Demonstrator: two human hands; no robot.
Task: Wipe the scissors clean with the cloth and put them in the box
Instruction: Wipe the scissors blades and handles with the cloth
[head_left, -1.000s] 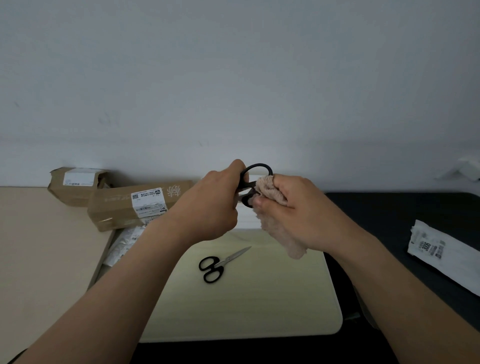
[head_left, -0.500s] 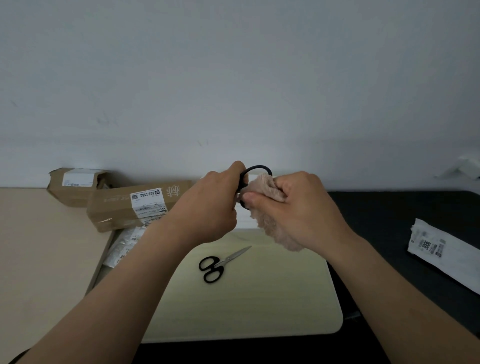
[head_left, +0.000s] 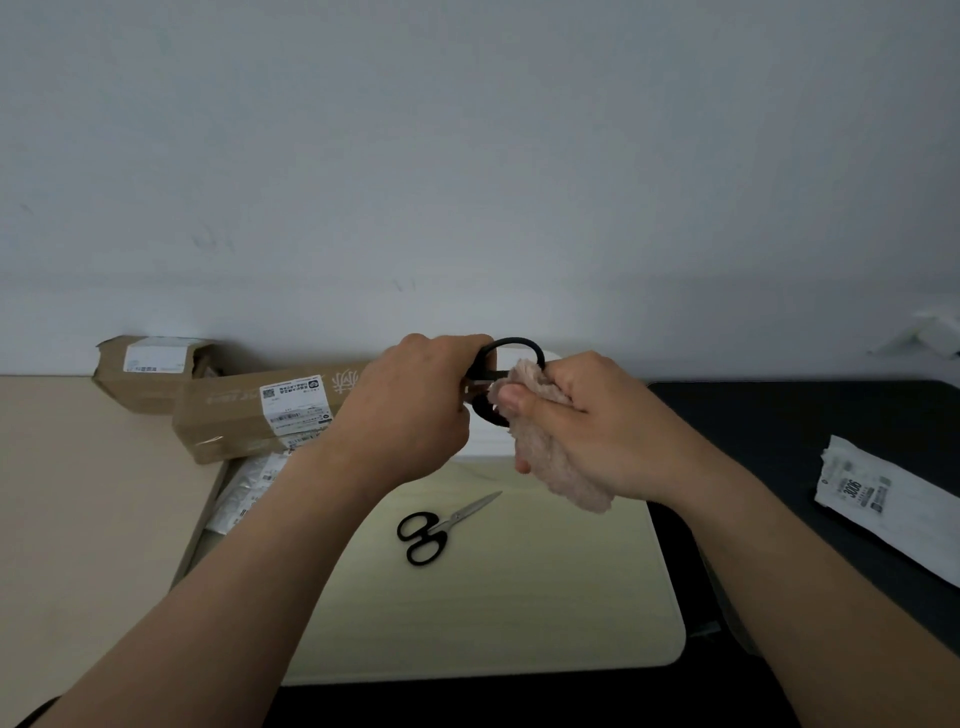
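Above a pale board (head_left: 519, 613) on the bench (head_left: 78, 493), the left hand (head_left: 415, 410) curls tightly round black-handled scissors (head_left: 485, 358), whose blades are out of sight. The right hand (head_left: 597, 431) grips a bunched pink cloth (head_left: 556, 467), with the thumb pressing it against the handles. Wiping looks under way, not finished. A second pair (head_left: 441, 525) lies on the board, touched by neither hand. No scissors show in the cardboard box (head_left: 234, 415) at back left, so boxing remains.
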